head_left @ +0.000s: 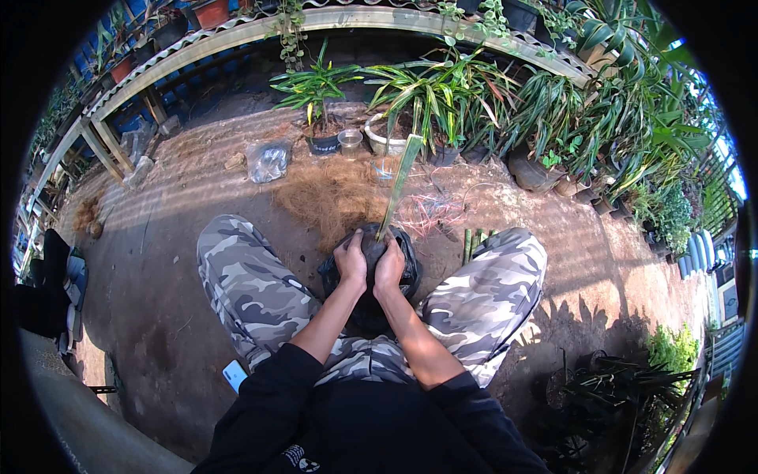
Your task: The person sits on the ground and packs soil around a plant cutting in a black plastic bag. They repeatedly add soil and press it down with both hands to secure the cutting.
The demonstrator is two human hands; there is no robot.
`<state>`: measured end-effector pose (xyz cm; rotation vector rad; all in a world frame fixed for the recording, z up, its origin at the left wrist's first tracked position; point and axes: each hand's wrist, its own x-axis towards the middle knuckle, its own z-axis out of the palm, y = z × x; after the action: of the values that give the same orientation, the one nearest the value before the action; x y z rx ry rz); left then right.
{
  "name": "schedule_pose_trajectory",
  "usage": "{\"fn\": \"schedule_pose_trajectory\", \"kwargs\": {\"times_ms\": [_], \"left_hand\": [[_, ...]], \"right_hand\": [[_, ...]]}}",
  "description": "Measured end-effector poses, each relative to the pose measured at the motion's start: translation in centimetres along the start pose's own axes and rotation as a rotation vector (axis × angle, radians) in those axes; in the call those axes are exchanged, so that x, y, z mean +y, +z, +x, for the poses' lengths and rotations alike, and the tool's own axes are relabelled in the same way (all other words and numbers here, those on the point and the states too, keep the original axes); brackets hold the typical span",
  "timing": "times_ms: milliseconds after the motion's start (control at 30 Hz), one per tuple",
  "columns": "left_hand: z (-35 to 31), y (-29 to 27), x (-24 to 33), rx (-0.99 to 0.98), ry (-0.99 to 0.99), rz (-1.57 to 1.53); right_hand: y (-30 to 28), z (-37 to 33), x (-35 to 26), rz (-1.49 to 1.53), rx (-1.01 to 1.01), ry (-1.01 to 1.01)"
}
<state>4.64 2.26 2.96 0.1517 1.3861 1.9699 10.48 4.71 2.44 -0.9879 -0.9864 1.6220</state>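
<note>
My left hand [351,257] and my right hand [389,262] come together between my knees, fingers curved round the two sides of a dark rounded clump [373,246]. From between them a long flat green strip [401,183] stands up, leaning away and to the right. It narrows toward its lower end; whether it is a leaf or split bamboo I cannot tell. Below and around the hands is a black plastic bag [411,278], its contents hidden. Just beyond lies a loose heap of brown fibre [324,193].
Pink and white string [430,213] lies tangled beyond my right knee, near short green stalks [472,242]. A clear plastic bag [269,161], a clear cup [350,140] and potted plants [316,91] stand farther off. A phone [234,374] rests by my left thigh.
</note>
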Motion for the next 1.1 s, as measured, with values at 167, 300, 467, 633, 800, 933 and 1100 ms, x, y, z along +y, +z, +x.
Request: {"fn": "schedule_pose_trajectory", "kwargs": {"times_ms": [167,300,467,633,800,933,1100], "left_hand": [[0.2,-0.7,1.0,-0.061,-0.209,-0.173],[0.3,-1.0,1.0,-0.202,-0.381,-0.218],[0.4,-1.0,-0.6,-0.185,-0.152,-0.04],[1.1,-1.8,-0.2,-0.243,-0.245,-0.106],[2.3,-2.5,1.2,-0.375,-0.438,-0.114],[2.3,-2.9,1.1,-0.392,-0.431,-0.076],[2.7,-3.0,1.1,-0.397,-0.428,-0.072]], "right_hand": [[-0.5,0.2,-0.5,-0.126,-0.134,-0.027],[-0.8,0.8,-0.5,-0.32,-0.118,-0.145],[-1.0,0.4,0.3,-0.394,-0.035,-0.274],[-1.4,1.0,0.2,-0.304,-0.205,-0.226],[-2.2,1.7,-0.3,-0.396,-0.388,-0.159],[-2.5,1.8,-0.4,-0.327,-0.507,-0.159],[-2.5,1.4,-0.5,-0.247,-0.501,-0.189]]}}
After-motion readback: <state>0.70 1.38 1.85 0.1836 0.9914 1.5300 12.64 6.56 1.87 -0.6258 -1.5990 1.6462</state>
